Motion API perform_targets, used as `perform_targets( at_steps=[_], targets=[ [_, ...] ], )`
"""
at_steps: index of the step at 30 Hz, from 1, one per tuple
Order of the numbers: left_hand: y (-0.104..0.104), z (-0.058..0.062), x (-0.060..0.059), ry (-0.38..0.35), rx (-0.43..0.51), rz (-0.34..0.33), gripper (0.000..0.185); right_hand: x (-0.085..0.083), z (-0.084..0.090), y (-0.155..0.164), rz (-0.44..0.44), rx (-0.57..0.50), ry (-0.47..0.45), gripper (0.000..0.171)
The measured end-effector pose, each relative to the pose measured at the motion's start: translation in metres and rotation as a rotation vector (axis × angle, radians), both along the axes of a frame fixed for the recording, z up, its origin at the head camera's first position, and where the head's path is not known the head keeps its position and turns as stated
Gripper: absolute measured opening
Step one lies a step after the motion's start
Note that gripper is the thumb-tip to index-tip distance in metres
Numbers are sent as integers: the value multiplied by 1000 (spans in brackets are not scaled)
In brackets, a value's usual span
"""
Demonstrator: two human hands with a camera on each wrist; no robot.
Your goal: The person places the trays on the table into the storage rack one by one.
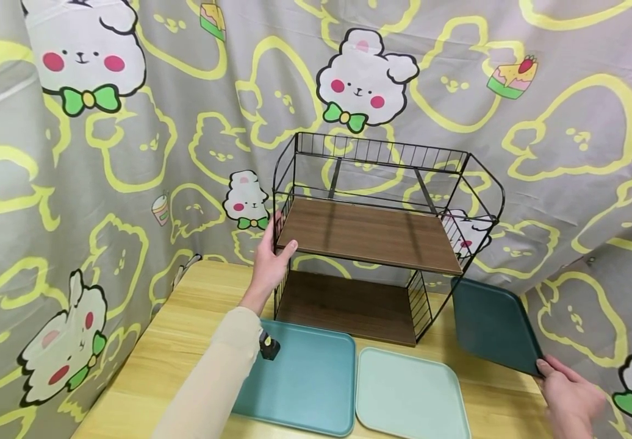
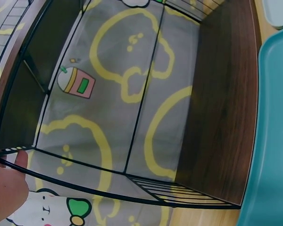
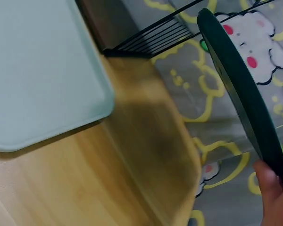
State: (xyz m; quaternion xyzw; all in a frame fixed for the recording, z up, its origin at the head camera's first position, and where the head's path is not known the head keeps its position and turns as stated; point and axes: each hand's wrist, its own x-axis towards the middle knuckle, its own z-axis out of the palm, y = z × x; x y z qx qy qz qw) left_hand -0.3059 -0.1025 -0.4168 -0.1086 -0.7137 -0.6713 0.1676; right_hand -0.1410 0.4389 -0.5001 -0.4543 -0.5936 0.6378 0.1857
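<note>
A black wire rack with brown wood-look shelves [image 1: 371, 235] stands at the back of the table. My left hand [image 1: 272, 265] grips its left side at the upper shelf, thumb over the front corner; in the left wrist view the fingers [image 2: 21, 160] wrap the wire frame. Off the rack's right side, my right hand [image 1: 571, 393] pinches a dark green tray [image 1: 494, 326] by its near corner. The right wrist view shows that tray [image 3: 240, 89] tilted nearly edge-on, raised above the table, with the thumb on its edge.
In front of the rack, a teal tray [image 1: 310, 381] and a pale green tray [image 1: 412, 390] lie side by side on the wooden table [image 1: 179, 323]. A patterned curtain [image 1: 195, 152] hangs close behind and on both sides. The rack's lower shelf [image 1: 349, 302] sits low over the tabletop.
</note>
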Motion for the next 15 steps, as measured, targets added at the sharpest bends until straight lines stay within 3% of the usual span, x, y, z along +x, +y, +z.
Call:
perform_targets(
  at_steps=[7, 15],
  targets=[
    [-2, -2, 1, -15, -8, 6, 77, 11, 29, -1, -34, -14, -9, 59],
    [-3, -2, 1, -4, 0, 6, 76, 29, 57, -5, -69, -43, 75, 49]
  ],
)
